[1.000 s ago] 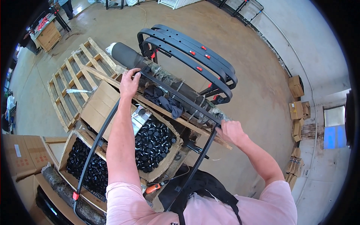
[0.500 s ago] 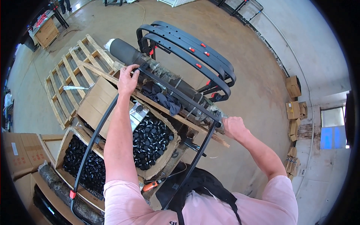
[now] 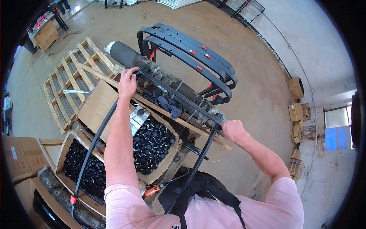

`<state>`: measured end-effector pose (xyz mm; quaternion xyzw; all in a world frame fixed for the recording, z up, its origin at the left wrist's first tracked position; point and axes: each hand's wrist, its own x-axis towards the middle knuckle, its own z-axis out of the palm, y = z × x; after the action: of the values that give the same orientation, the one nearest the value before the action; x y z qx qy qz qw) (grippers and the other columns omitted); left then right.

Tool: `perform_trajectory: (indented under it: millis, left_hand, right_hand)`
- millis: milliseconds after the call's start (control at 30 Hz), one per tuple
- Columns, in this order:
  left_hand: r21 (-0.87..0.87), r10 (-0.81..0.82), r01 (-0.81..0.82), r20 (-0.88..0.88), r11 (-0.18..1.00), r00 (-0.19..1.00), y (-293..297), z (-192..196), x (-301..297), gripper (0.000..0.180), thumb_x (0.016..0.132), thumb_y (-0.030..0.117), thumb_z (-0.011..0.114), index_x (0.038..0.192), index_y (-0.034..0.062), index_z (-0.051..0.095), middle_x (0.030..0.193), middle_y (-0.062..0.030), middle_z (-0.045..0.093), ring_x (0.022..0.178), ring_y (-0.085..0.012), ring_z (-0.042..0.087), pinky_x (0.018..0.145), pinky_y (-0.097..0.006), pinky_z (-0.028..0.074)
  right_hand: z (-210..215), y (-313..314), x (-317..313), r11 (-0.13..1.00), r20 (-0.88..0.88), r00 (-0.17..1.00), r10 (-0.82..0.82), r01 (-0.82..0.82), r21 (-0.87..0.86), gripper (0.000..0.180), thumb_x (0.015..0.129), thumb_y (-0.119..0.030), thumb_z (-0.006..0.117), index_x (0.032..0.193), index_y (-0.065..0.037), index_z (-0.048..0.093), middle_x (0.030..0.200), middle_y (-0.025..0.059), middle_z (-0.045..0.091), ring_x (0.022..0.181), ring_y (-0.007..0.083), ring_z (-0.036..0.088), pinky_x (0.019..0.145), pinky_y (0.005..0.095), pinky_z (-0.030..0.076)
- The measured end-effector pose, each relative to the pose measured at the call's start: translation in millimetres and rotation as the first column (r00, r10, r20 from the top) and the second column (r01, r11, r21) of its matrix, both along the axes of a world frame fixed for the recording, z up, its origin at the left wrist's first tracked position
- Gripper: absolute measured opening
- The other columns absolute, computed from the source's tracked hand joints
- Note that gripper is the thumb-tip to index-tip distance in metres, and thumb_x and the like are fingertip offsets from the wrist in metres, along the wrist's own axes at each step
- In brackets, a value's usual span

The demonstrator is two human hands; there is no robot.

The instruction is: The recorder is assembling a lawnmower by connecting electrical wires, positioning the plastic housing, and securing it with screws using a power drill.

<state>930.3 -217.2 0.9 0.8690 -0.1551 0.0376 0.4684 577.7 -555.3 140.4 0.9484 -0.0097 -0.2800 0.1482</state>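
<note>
With left grip (image 3: 127, 84), pinching black frame (image 3: 177, 94) at its far-left corner. With right grip (image 3: 233, 131) curled at its right corner; cannot tell whether pinching. Crossing over padded roll (image 3: 125, 55) and dark-lettered front carton (image 3: 85, 197). Printed in red, too small to read, on left carton (image 3: 24, 152). Bounded beyond by curved black rails (image 3: 183, 45); open rightward across floor (image 3: 263, 107).

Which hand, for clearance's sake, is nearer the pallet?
Left. The left hand, at the far left corner of the frame, is right of the pallet; the right hand, at the far right corner, is farther right.
</note>
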Motion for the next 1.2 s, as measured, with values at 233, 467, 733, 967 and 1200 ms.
perform_trajectory:
  millis: [233, 467, 733, 967, 1200]
  left_hand:
    - [-0.085, 0.022, -0.023, -0.009, 0.996, 1.000, 6, -3, 2, 0.041, 0.106, 0.012, 0.049, 0.139, 0.0280, 0.067, 0.133, -0.0071, 0.068, 0.123, -0.0282, 0.065, 0.107, -0.039, 0.049]
    - [-0.024, -0.004, 0.000, -0.185, 1.000, 0.983, -4, 14, -4, 0.061, 0.088, 0.020, 0.058, 0.149, 0.0228, 0.059, 0.137, 0.0008, 0.072, 0.113, -0.0223, 0.069, 0.104, -0.035, 0.051]
    - [-0.001, -0.062, 0.063, -0.145, 0.998, 0.987, 4, 22, -1, 0.081, 0.086, 0.041, 0.074, 0.160, 0.0256, 0.044, 0.147, 0.0018, 0.066, 0.131, -0.0302, 0.064, 0.110, -0.042, 0.050]
    - [0.181, 0.080, -0.054, -0.141, 0.982, 0.987, -8, 41, 7, 0.101, 0.082, 0.053, 0.085, 0.164, 0.0172, 0.036, 0.147, -0.0132, 0.064, 0.131, -0.0356, 0.063, 0.111, -0.045, 0.049]
    - [0.180, 0.467, -0.447, -0.093, 0.876, 0.879, 91, 42, 34, 0.066, 0.096, 0.045, 0.073, 0.147, 0.0076, 0.056, 0.138, -0.0199, 0.066, 0.127, -0.0366, 0.064, 0.104, -0.048, 0.052]
  right_hand:
    - [-5, 7, -2, 0.998, -0.099, 0.994, 0.034, -0.039, -0.051, 0.018, 0.084, -0.015, 0.065, 0.098, -0.007, 0.070, 0.087, 0.0163, 0.077, 0.080, 0.0324, 0.078, 0.068, 0.0466, 0.062]
    - [-8, -3, 1, 0.994, -0.412, 0.909, -0.060, 0.015, -0.112, 0.024, 0.084, -0.020, 0.067, 0.101, -0.003, 0.069, 0.092, 0.0183, 0.077, 0.089, 0.0337, 0.078, 0.074, 0.0477, 0.062]
    - [16, 29, 18, 0.981, 0.058, 0.986, -0.155, 0.147, 0.124, 0.035, 0.090, -0.034, 0.069, 0.100, -0.001, 0.068, 0.086, 0.0215, 0.075, 0.083, 0.0395, 0.076, 0.073, 0.0518, 0.060]
    - [-24, 11, -1, 0.989, 0.114, 0.991, -0.070, 0.054, 0.137, 0.034, 0.097, -0.031, 0.064, 0.097, 0.003, 0.061, 0.076, 0.0221, 0.073, 0.074, 0.0414, 0.074, 0.067, 0.0532, 0.058]
    - [-18, 25, 4, 0.967, 0.117, 0.978, -0.175, 0.148, 0.208, 0.039, 0.103, -0.034, 0.058, 0.102, 0.005, 0.056, 0.073, 0.0216, 0.072, 0.070, 0.0407, 0.075, 0.064, 0.0525, 0.059]
